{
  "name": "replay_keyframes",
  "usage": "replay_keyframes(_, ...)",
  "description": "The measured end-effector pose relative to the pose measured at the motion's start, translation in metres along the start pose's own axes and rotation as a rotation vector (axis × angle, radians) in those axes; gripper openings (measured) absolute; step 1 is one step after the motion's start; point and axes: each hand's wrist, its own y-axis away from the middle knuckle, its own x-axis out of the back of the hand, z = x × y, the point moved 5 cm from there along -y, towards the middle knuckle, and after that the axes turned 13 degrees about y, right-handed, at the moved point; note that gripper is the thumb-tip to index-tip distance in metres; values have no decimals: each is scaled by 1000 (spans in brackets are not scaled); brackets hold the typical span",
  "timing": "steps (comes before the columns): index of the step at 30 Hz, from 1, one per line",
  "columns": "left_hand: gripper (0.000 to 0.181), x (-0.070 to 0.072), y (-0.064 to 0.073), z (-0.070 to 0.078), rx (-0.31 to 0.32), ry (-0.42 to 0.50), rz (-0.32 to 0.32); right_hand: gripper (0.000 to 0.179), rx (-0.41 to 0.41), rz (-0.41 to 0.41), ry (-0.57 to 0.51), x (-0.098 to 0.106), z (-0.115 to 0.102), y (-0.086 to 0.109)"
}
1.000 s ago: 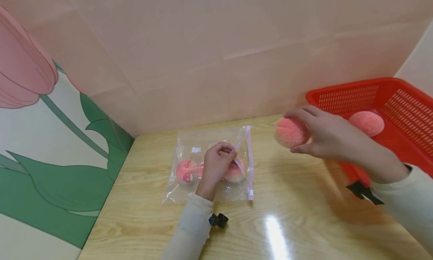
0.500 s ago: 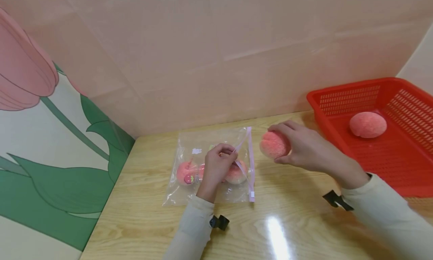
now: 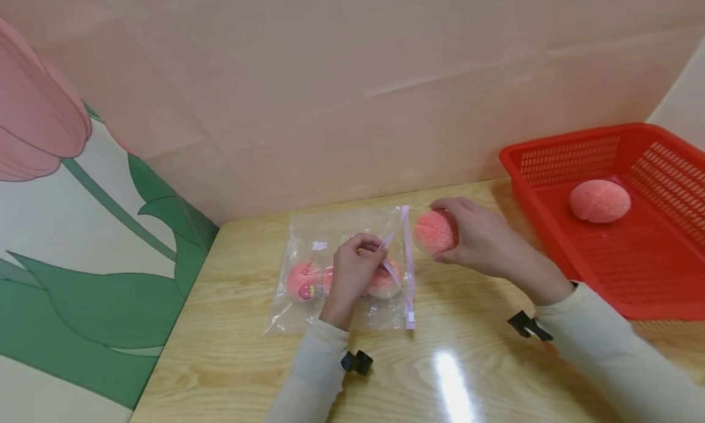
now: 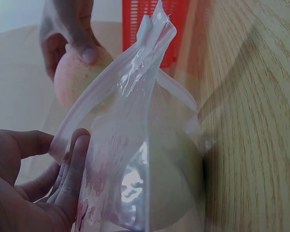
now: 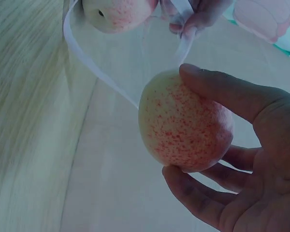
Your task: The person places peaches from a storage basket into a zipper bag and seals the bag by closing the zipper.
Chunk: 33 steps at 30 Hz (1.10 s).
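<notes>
A clear zip bag (image 3: 314, 227) with a pale purple zip edge lies on the table, pink peaches (image 3: 302, 281) inside it. My left hand (image 3: 355, 273) pinches the upper lip of the bag's mouth between thumb and fingers and holds it raised, as the left wrist view also shows. In my right hand (image 3: 479, 239) is another peach (image 3: 434, 232), gripped between thumb and fingertips just right of the bag's opening. The right wrist view shows this peach (image 5: 183, 123) speckled red over pale yellow, with the bag's mouth gaping behind it.
At the right stands a red plastic basket (image 3: 551, 245) with one peach (image 3: 600, 201) in it. The wooden table (image 3: 220, 362) meets a pale wall covering (image 3: 352, 104) at the back. A tulip picture (image 3: 82, 300) covers the left side.
My right hand has carried its peach leftward from beside the basket to the bag's mouth. The left hand has stayed on the bag's lip.
</notes>
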Motion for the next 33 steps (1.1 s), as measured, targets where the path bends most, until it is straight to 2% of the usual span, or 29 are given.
replay_keyframes(4,12,0,-1,-3,-5,0,2,77,5,-3,3,-7,-4,-6)
replay_keyframes(12,12,-2,-2,-6,-22,-1,-4,76,-5,0,-65,-28,-10,-14)
replay_keyframes(24,11,0,-2,-4,-47,1,6,76,2,-4,-50,-50,-16,-20)
replay_keyframes(33,10,0,-1,-4,-28,-9,22,78,12,-40,-28,-59,-21,-17)
